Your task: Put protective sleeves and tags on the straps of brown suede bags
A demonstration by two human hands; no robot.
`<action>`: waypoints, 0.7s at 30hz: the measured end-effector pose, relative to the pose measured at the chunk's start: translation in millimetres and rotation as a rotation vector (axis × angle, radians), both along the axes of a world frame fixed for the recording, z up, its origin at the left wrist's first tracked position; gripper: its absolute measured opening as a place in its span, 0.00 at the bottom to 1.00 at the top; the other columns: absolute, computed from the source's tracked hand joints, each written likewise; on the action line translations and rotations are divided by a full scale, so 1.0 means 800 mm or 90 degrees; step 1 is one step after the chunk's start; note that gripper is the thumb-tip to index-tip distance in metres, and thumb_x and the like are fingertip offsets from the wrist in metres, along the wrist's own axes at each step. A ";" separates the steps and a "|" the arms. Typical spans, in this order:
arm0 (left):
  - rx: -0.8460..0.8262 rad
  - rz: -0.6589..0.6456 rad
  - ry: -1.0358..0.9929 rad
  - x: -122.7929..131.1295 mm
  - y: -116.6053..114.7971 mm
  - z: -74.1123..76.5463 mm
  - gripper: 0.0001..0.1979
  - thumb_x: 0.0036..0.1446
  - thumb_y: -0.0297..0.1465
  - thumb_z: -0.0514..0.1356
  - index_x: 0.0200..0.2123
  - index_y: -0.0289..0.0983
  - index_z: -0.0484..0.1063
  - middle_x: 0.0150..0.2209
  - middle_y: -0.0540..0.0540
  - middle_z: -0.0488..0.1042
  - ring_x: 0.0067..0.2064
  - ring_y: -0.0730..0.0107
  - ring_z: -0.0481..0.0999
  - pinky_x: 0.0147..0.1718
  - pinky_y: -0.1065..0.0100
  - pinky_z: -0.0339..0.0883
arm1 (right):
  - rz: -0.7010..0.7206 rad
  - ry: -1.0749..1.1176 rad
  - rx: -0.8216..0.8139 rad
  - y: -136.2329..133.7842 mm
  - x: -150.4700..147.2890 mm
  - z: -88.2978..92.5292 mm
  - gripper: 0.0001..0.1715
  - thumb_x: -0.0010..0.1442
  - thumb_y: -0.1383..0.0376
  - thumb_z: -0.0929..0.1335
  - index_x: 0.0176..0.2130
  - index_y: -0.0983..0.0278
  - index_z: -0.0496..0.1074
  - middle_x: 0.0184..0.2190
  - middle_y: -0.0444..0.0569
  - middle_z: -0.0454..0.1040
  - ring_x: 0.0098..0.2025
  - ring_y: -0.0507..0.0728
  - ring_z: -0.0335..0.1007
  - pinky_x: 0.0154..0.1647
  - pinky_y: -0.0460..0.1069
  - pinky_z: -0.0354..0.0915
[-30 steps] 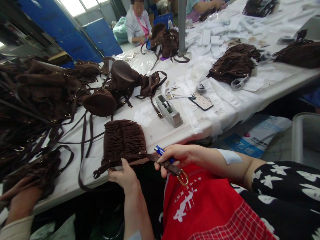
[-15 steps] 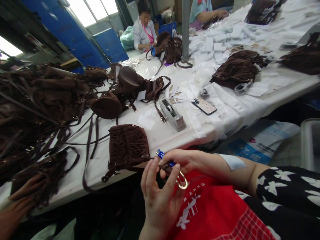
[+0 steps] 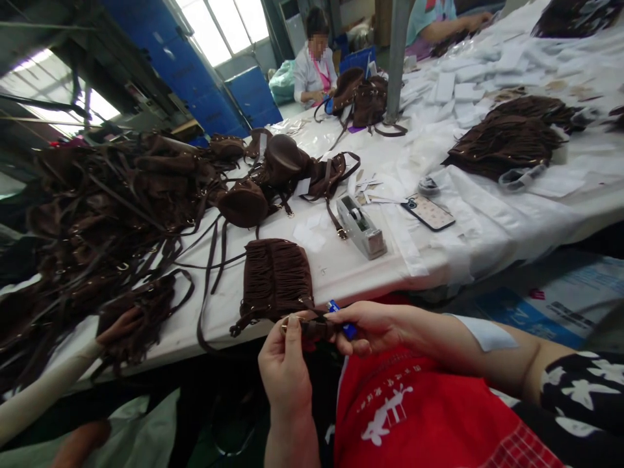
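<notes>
A brown fringed bag (image 3: 275,279) lies at the near edge of the white table (image 3: 341,266). Its strap runs off the edge to my hands. My left hand (image 3: 285,364) is closed, pinching the strap at its gold buckle (image 3: 287,320). My right hand (image 3: 373,325) is closed on the same brown strap (image 3: 316,328) and also holds a blue lighter (image 3: 341,318), whose tip sticks out between the fingers. Both hands sit just below the table edge, above my red apron (image 3: 414,416).
A heap of brown bags and straps (image 3: 107,208) covers the table's left. A tape dispenser (image 3: 363,227), a phone (image 3: 429,212) and more fringed bags (image 3: 507,136) lie to the right. A co-worker's hand (image 3: 119,325) rests at the left; another person (image 3: 314,65) sits at the far end.
My left hand has closed on the buckle end of the strap, and both hands have drawn together. The view has swung so the table sits further right.
</notes>
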State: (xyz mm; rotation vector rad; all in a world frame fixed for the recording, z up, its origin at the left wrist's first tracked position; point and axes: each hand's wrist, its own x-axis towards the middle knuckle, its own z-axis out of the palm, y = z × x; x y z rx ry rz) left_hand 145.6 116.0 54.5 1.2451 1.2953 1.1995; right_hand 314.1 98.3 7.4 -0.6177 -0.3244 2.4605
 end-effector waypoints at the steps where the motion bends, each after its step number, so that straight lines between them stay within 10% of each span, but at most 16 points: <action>1: -0.005 0.004 -0.004 -0.001 0.001 0.000 0.16 0.52 0.43 0.63 0.32 0.35 0.78 0.26 0.49 0.76 0.23 0.74 0.72 0.19 0.75 0.64 | -0.008 0.000 -0.004 0.000 0.000 0.000 0.21 0.67 0.56 0.59 0.37 0.71 0.69 0.19 0.47 0.72 0.13 0.46 0.60 0.13 0.39 0.56; 14: -0.031 0.002 -0.087 0.005 -0.001 0.006 0.17 0.54 0.43 0.61 0.38 0.34 0.76 0.16 0.55 0.66 0.18 0.80 0.63 0.16 0.78 0.58 | -0.091 0.007 -0.083 0.001 -0.001 -0.013 0.16 0.65 0.57 0.62 0.38 0.69 0.66 0.20 0.43 0.68 0.15 0.46 0.60 0.15 0.39 0.57; 21: -0.031 -0.014 -0.073 0.002 -0.002 0.003 0.17 0.56 0.43 0.60 0.38 0.35 0.76 0.16 0.55 0.67 0.18 0.80 0.64 0.17 0.79 0.59 | 0.020 0.011 -0.066 0.004 0.002 -0.008 0.26 0.67 0.51 0.57 0.32 0.69 0.66 0.16 0.43 0.65 0.12 0.46 0.54 0.11 0.39 0.49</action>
